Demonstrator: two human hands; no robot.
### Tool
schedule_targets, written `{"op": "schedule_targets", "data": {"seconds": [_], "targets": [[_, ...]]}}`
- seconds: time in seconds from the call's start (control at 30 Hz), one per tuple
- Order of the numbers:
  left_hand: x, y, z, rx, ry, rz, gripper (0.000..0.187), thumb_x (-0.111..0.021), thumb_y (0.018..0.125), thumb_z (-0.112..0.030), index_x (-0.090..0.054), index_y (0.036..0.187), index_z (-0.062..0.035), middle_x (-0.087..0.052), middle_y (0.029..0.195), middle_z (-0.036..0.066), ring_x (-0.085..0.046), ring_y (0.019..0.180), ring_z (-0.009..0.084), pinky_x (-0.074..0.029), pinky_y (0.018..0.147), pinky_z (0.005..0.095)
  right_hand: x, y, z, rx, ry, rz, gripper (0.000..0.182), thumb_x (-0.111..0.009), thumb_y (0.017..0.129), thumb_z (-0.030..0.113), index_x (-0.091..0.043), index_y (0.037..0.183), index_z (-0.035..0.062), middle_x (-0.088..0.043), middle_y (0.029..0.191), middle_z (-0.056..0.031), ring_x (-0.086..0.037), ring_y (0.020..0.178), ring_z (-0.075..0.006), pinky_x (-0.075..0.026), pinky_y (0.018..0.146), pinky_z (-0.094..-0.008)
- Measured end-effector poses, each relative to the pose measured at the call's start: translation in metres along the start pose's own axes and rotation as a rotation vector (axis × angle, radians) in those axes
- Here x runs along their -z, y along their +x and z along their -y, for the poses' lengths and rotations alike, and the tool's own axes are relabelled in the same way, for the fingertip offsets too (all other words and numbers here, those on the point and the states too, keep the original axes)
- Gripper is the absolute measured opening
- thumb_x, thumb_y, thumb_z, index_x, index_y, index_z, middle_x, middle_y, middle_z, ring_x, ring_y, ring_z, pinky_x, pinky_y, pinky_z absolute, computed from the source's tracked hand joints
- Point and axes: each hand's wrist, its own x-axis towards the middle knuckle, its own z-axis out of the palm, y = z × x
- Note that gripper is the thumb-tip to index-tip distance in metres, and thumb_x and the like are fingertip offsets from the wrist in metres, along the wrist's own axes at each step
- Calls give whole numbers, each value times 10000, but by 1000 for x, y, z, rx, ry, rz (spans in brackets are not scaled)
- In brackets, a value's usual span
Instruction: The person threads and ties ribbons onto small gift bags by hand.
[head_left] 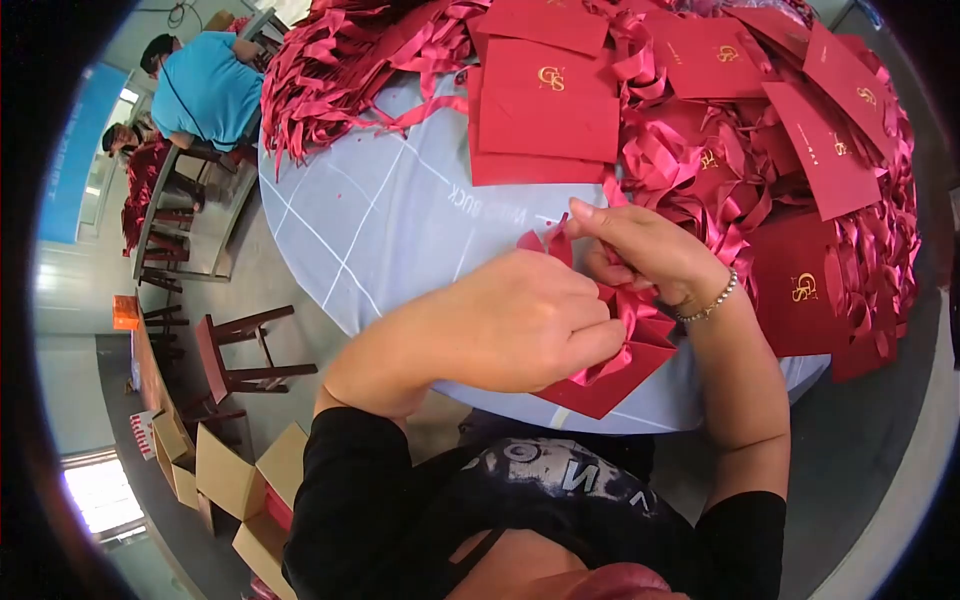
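Observation:
A small red paper gift bag (600,398) with pink-red ribbon (612,372) lies under my hands at the near edge of the round table. My left hand (535,325), back upward, has its fingers curled round the ribbon. My right hand (640,250), a beaded bracelet at its wrist, bends its fingers on the ribbon from the other side, its thumb stretched out. A loose ribbon end (548,243) stands up between the hands. My left hand hides most of the grip and the bag's upper part.
Red bags with gold letters (545,120) lie flat beyond my hands. More bags and ribbons (800,285) are heaped along the right, another pile (340,70) at far left. A wooden stool (215,360), open cartons (230,470) and a seated person in blue (205,90) are leftward.

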Motion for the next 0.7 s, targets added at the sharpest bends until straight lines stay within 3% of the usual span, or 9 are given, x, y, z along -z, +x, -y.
{"op": "schedule_targets", "data": {"seconds": [0.13,0.23,0.33,0.37,0.53,0.57,0.67,0.7], "targets": [[-1,1,-3,2,10,4,221,-682,717,-104,-652,928,-45,-528,667,38,-577,601,242,-465,532,363,-5,9,-9,184,168,67,386,-543,1038,369,-681,1085,12,-439,590,67,-308,494,-27,-230,450,-203],[0,0,2,40,-39,30,204,-686,733,-97,-661,929,-48,-567,686,50,-600,623,255,-478,547,373,-7,11,-12,235,212,-56,261,-597,1016,286,-674,1024,37,-475,646,93,-334,532,-21,-266,488,-193],[-1,0,6,124,-70,26,123,-683,796,-90,-673,910,-46,-624,711,67,-624,650,281,-493,572,390,-5,17,-14,299,-18,-404,172,-616,1005,223,-655,950,64,-501,687,107,-342,553,-14,-285,514,-190],[-2,0,9,150,-87,10,93,-679,821,-91,-676,902,-46,-639,719,72,-629,656,291,-496,581,396,3,20,-13,370,68,-459,172,-602,1011,211,-639,905,80,-473,673,109,-339,568,-6,-285,517,-201],[6,4,18,352,-251,-2,112,-631,925,-110,-666,896,-8,-659,736,104,-624,659,338,-497,613,349,19,27,-10,376,56,-491,150,-633,995,206,-633,901,89,-405,649,129,-294,546,11,-222,498,-193],[6,2,22,418,-358,18,120,-613,945,-95,-656,901,8,-664,719,64,-634,637,236,-475,609,300,20,27,-10,374,66,-488,148,-638,993,208,-632,901,91,-398,645,131,-284,541,12,-211,496,-190],[0,1,29,630,-652,-56,111,-626,949,-85,-658,898,8,-651,720,-5,-594,659,91,-448,608,254,24,12,-1,334,41,-460,140,-654,984,211,-650,979,71,-504,704,92,-424,599,-5,-331,549,-179],[-2,0,32,682,-689,-80,120,-648,953,-99,-662,906,10,-634,750,-42,-544,716,16,-429,621,213,24,15,-5,482,11,-529,189,-669,972,225,-647,1005,40,-548,746,53,-483,640,-43,-385,585,-208]]}}
